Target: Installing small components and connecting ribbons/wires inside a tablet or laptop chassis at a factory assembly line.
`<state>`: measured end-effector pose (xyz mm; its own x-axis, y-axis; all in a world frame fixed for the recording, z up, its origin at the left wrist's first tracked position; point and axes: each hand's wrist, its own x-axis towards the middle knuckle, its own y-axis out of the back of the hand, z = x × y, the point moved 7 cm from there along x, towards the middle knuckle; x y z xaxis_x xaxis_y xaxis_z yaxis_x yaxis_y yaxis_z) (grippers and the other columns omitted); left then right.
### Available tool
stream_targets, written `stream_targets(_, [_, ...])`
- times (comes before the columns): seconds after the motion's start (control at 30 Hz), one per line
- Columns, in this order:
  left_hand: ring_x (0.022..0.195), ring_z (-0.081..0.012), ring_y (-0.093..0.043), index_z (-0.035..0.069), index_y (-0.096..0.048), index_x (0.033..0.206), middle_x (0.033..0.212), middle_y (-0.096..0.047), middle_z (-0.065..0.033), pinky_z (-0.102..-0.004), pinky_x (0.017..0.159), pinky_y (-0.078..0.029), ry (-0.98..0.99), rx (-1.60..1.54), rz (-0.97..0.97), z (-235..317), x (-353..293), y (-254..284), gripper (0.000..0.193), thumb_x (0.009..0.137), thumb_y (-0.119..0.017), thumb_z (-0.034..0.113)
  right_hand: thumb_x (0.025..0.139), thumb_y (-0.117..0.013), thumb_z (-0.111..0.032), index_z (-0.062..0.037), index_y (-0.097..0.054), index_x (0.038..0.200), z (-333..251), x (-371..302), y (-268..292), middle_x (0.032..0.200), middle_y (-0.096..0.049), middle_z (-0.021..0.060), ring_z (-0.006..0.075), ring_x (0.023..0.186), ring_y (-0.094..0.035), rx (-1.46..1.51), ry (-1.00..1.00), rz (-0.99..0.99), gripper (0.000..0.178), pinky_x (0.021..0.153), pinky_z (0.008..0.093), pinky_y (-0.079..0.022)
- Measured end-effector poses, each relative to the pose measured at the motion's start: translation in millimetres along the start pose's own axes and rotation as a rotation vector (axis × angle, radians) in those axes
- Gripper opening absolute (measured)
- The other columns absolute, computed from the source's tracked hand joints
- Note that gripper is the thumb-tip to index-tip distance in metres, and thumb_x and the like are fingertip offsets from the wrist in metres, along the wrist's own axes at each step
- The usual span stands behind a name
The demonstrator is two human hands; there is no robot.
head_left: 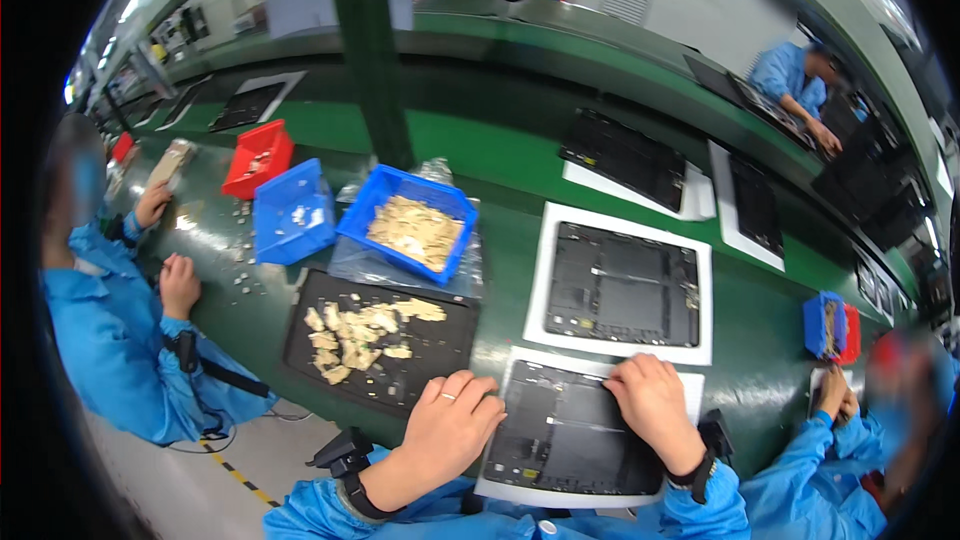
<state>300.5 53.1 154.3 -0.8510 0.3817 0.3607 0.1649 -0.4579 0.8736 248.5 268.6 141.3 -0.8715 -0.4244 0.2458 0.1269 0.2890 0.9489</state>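
Note:
Right in front of me, a black tablet housing (575, 430) with small parts along its edges lies on a white sheet (520, 492). My left hand (450, 425) is at its upper left edge, fingers bent and drawn together. Over its top edge, my right hand (655, 405) has thumb and fingertips pinched. Whatever either hand may hold is too small or hidden to make out. To the left of my left hand is a black tray-like panel (300, 345) with torn tan pieces (360, 335) piled on it.
A second housing (625, 285) on white paper lies just beyond. Tan pieces fill a blue bin (455, 200); another blue bin (275, 230) and a red bin (240, 165) stand left of it. Co-workers sit at left (130, 340) and right (800, 480). More housings (640, 165) line the green bench.

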Motion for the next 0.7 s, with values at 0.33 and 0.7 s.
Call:
stream_targets(0.33, [0.084,-0.0280,-0.056,0.006,-0.065,0.088,0.084,-0.060,-0.0073,-0.0371,0.075,-0.044,0.250,0.170,0.255,-121,7,46,0.018,0.074,-0.072,0.016,0.080,-0.067,-0.013,-0.0072,-0.063,0.079,-52,0,-12,0.077,-0.063,0.0069,0.0268,0.071,-0.063,0.457,-0.009,-0.040,0.007,0.063,0.0347,-0.049])
stream_targets(0.7, [0.083,-0.0273,-0.055,0.007,-0.064,0.086,0.081,-0.059,-0.0066,-0.0385,0.077,-0.042,0.265,0.091,0.103,-138,10,23,0.020,0.070,-0.074,0.015,0.081,-0.067,-0.016,-0.0097,-0.063,0.078,-63,0,-25,0.074,-0.059,0.0046,0.0248,0.073,-0.059,0.388,0.045,-0.069,0.008,0.063,0.0354,-0.045])
